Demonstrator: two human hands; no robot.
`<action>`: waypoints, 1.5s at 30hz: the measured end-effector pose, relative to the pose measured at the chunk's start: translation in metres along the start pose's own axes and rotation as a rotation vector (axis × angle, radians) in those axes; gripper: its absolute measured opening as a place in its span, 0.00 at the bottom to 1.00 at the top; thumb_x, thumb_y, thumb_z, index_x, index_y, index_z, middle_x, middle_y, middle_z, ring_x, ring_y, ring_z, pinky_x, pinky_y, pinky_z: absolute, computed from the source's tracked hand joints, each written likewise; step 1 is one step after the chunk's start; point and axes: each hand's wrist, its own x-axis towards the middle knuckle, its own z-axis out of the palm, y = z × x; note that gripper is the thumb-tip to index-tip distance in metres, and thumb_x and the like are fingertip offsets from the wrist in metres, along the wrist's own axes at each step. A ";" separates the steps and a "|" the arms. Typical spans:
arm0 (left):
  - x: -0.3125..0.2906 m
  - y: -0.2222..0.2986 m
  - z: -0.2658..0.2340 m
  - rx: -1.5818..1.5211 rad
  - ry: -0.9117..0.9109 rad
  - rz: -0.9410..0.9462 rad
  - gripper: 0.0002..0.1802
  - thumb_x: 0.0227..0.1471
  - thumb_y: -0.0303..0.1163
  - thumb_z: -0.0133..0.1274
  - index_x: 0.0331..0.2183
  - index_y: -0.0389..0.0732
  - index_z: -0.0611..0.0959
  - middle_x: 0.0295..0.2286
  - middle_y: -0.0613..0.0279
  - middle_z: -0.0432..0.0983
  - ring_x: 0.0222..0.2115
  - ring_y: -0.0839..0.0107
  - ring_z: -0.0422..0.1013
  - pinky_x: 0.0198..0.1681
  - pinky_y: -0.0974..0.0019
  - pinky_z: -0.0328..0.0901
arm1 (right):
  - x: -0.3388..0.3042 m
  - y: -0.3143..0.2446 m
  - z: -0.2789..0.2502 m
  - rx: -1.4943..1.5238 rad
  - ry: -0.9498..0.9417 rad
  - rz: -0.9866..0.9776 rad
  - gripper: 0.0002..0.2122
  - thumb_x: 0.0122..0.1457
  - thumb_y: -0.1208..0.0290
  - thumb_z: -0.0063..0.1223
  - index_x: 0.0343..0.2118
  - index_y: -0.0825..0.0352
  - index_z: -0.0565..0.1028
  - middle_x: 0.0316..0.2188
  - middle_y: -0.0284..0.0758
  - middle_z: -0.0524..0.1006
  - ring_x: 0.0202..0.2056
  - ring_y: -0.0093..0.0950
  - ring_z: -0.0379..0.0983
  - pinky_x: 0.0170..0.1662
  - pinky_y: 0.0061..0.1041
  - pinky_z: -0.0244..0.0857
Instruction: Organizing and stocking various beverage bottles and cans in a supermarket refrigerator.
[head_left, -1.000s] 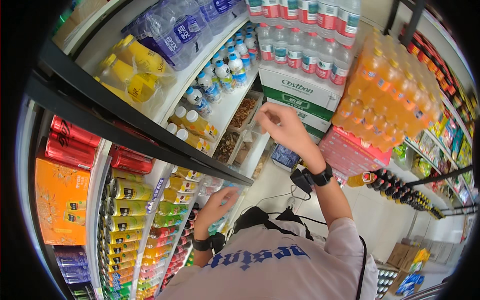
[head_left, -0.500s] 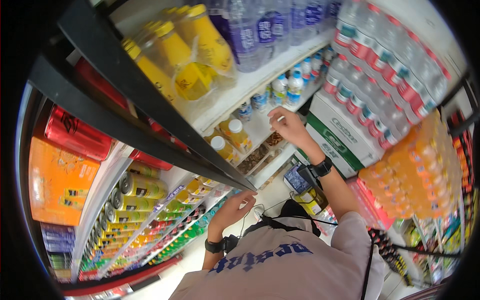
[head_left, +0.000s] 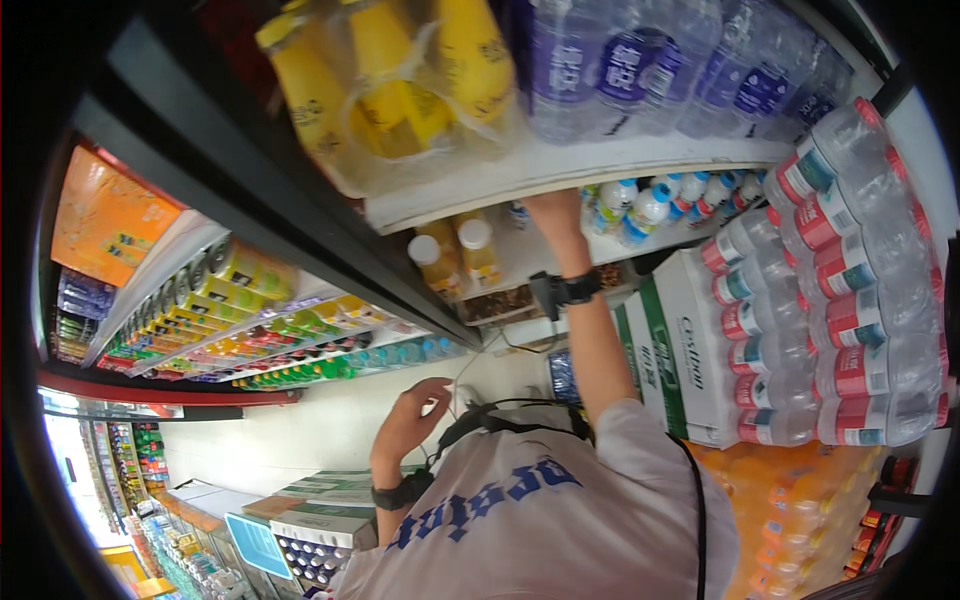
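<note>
Has small bottles with blue and white caps (head_left: 648,207) just beside the right hand (head_left: 553,212), on a white lower shelf (head_left: 522,262) at the upper middle of the frame. Reaches in with that hand under the front edge of a white upper shelf (head_left: 640,155), which hides the fingers; cannot tell whether spread, pressed together or pinching a bottle. Has white-capped bottles of yellow-orange drink (head_left: 480,262) near the same hand, to its left in the frame, and brown dried goods (head_left: 500,303) below them.

Holds the left hand (head_left: 410,415) out left of the frame's lower middle, over the pale floor (head_left: 290,430), with fingers loosely curled and a small gap between thumb and fingers. Wears a black band on each wrist and a pale T-shirt (head_left: 570,520) with blue lettering.

Farther out, at the top of the frame: yellow bottles in clear wrap (head_left: 400,85) beside purple-labelled water bottles (head_left: 625,70), both on the upper shelf. To the right: a white-and-green carton (head_left: 685,345), then red-capped water bottles (head_left: 850,300), with packs of orange drink (head_left: 790,510) at lower right. At left: a dark post (head_left: 300,205) slanting past yellow-green cans (head_left: 205,290) and an orange carton (head_left: 112,220). At lower left: a light blue basket (head_left: 258,545).
</note>
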 end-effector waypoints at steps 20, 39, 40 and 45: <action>-0.047 0.025 -0.012 0.024 0.245 0.079 0.11 0.62 0.25 0.54 0.45 0.32 0.83 0.34 0.56 0.84 0.36 0.69 0.80 0.43 0.68 0.70 | -0.071 -0.148 -0.132 0.208 0.066 0.164 0.16 0.56 0.62 0.69 0.41 0.67 0.77 0.14 0.31 0.63 0.16 0.23 0.60 0.22 0.26 0.54; -0.087 0.036 -0.063 -0.269 0.321 0.273 0.39 0.44 0.37 0.71 0.54 0.28 0.73 0.41 0.48 0.81 0.40 0.67 0.78 0.45 0.62 0.71 | -0.160 -0.306 -0.056 1.206 -0.396 0.621 0.20 0.70 0.53 0.50 0.43 0.71 0.77 0.36 0.37 0.80 0.35 0.22 0.79 0.41 0.22 0.72; -0.092 0.035 -0.064 -0.309 0.257 0.231 0.39 0.45 0.38 0.70 0.53 0.28 0.73 0.41 0.49 0.81 0.40 0.68 0.78 0.44 0.63 0.71 | -0.162 -0.312 -0.054 1.207 -0.405 0.618 0.20 0.70 0.53 0.50 0.43 0.71 0.77 0.36 0.37 0.80 0.35 0.22 0.79 0.41 0.22 0.72; -0.097 0.025 -0.066 -0.605 0.203 0.176 0.35 0.50 0.37 0.66 0.54 0.29 0.73 0.38 0.57 0.79 0.36 0.71 0.76 0.41 0.66 0.71 | -0.165 -0.321 -0.039 1.411 -0.447 0.706 0.22 0.70 0.53 0.46 0.48 0.71 0.74 0.40 0.43 0.81 0.42 0.34 0.81 0.51 0.33 0.75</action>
